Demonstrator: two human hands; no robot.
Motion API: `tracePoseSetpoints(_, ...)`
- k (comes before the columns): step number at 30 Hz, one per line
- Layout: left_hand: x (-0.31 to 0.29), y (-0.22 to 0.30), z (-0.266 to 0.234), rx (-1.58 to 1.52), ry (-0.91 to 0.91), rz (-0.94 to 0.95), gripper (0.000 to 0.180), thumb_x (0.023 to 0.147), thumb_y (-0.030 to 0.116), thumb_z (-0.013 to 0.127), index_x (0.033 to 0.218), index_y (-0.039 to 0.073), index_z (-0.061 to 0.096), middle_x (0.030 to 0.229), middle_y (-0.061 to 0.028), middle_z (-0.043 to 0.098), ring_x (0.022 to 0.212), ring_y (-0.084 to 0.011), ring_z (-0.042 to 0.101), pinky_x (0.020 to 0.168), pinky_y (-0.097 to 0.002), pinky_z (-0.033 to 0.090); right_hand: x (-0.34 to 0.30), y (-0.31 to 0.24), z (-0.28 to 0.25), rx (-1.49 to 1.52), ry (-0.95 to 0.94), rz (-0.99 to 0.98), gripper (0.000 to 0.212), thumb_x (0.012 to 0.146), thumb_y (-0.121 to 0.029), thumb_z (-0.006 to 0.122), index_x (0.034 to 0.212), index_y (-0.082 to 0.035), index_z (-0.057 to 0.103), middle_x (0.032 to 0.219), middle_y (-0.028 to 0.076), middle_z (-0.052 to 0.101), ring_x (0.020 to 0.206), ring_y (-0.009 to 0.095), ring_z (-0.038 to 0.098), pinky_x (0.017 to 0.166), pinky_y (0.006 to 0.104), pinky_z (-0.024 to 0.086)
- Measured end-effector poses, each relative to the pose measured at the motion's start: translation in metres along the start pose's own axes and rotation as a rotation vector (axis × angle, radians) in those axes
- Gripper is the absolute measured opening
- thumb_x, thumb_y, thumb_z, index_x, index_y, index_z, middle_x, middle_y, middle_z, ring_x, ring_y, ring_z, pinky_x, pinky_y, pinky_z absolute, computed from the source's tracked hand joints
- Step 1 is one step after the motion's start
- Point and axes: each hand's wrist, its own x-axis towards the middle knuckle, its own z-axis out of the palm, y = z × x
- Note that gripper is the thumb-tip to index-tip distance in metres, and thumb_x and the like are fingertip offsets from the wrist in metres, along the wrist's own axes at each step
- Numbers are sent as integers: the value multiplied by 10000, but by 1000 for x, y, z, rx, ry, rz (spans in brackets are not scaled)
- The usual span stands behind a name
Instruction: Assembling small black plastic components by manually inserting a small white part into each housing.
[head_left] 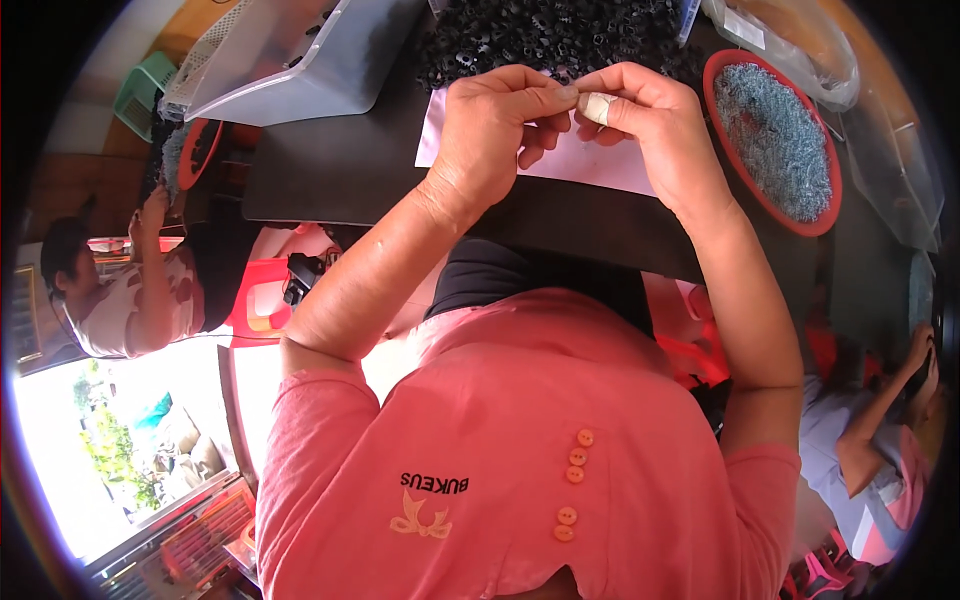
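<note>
Hands: I see left hand [495,125] and right hand [640,120] meeting at twelve o'clock, fingertips pressed together, pinching a tiny part between them that I cannot make out.
Tape: white wrap on a right finger [598,106].
Sheet: pale pink paper [590,160] under the hands on the dark table [340,170].
Black parts [550,35]: heap just beyond the hands, cut off by the top edge.
Bowl [722,140]: red, round, at two o'clock, full of grey metal bits.
Bag [800,40]: clear plastic at one o'clock, contents blurred.
Tray [330,70]: grey, at eleven o'clock, partly out of frame.
Others: seated people at nine and four o'clock, hard to make out.
</note>
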Motion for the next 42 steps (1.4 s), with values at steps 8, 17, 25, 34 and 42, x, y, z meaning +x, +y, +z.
tracePoseSetpoints(8, 56, -8, -63, 947, 124, 793, 155, 768, 121, 779, 855, 16, 703, 791, -16, 593, 717, -119, 571, 641, -251, 473, 1, -1, -11, -81, 64, -97, 123, 867, -89, 634, 929, -11, 706, 791, 21, 672, 709, 75, 603, 668, 217, 445)
tracePoseSetpoints(17, 76, -20, -70, 1385, 111, 746, 274, 716, 222, 776, 930, 73, 694, 880, -45, 605, 906, -246, 596, 785, -364, 504, 2, 2, -7, -78, 70, -40, 107, 851, -66, 641, 916, -7, 701, 786, 22, 670, 668, 74, 586, 628, 207, 432)
tracePoseSetpoints(25, 93, -27, -69, 1499, 208, 790, 209, 776, 199, 723, 927, 59, 690, 890, -70, 636, 860, -257, 633, 747, -368, 514, 2, 2, -4, -117, 52, -33, 92, 837, -47, 644, 898, -4, 697, 756, 15, 661, 642, 68, 566, 600, 208, 413)
tracePoseSetpoints(34, 30, 1, -24, 137, -21, 177, 163, 828, 33, 689, 960, -59, 669, 762, -75, 664, 613, -108, 594, 515, -219, 451, 2, 5, -3, -146, 99, -106, 107, 816, -39, 673, 913, 1, 695, 758, 9, 656, 653, 63, 559, 608, 203, 435)
tracePoseSetpoints(42, 7, -19, -12, 153, -35, 137, 185, 771, 10, 748, 943, -37, 698, 725, -43, 638, 576, -73, 531, 488, -218, 404, 4, 13, 2, -397, 114, -324, 158, 825, 41, 631, 965, -3, 691, 796, 31, 686, 745, 72, 620, 692, 224, 504)
